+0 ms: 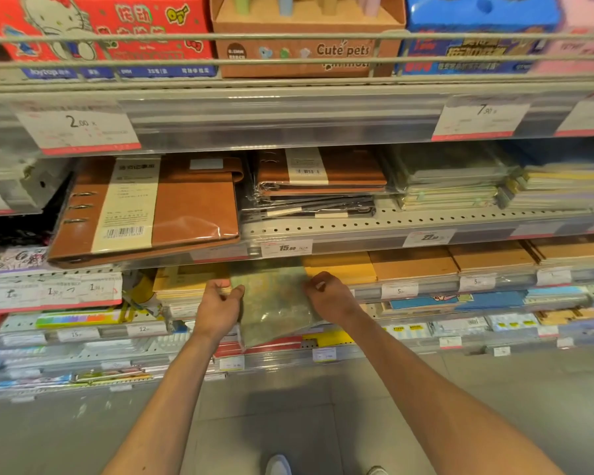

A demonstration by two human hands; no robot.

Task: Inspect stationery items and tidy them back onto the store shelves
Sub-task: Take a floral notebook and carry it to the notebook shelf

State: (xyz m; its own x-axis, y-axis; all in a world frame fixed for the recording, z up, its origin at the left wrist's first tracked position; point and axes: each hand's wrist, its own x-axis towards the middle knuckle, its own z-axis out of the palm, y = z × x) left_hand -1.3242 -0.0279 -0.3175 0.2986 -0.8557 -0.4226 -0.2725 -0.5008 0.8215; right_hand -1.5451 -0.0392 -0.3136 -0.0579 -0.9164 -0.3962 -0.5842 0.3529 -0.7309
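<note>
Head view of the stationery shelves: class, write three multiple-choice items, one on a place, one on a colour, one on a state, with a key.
1. Where does the large brown ring binder lie?
A. on the shelf above the hands, at the left
B. on the floor
C. on the top shelf

2. What colour is the "Cute pets" box?
A. blue
B. tan cardboard
C. green

3. How is the greenish wrapped notebook held?
A. by neither hand
B. by one hand only
C. by both hands at its sides

Key: 1 A, it rests beside the 15.00 price tag; 2 B, plain tan; 3 C, left hand and right hand grip opposite edges.
</note>
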